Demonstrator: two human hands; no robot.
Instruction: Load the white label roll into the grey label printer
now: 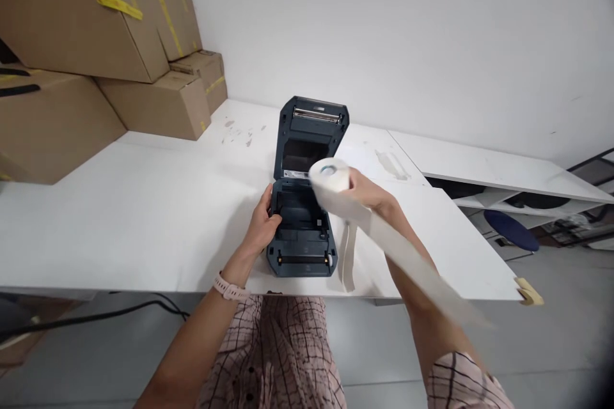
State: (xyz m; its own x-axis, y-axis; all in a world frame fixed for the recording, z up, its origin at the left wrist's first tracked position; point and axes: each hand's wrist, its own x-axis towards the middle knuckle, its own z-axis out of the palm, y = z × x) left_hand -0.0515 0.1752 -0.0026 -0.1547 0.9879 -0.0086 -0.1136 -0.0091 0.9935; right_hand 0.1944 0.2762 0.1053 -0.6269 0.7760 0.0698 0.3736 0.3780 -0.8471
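A dark label printer [302, 236] stands on the white table with its lid [311, 131] swung up, so its inner bay and front roller show. My left hand [263, 222] grips the printer's left side, thumb over the rim. Above the right side of the bay, my right hand [367, 192] holds a white roll of labels [330, 174] by its right end. A long loose strip [407, 255] trails from the roll across my right forearm, blurred toward its tip. Beside the printer, a narrow pale strip [347, 259] lies on the table; whether it joins the roll is unclear.
Cardboard boxes [71, 19] with yellow tape are stacked at the back left. The white table [144, 217] meets a shelf unit [508, 163] on the right, near a blue stool [511, 230]. Yellowish padding [530, 292] covers the table's right front corner. Black cables [119, 312] hang below at left.
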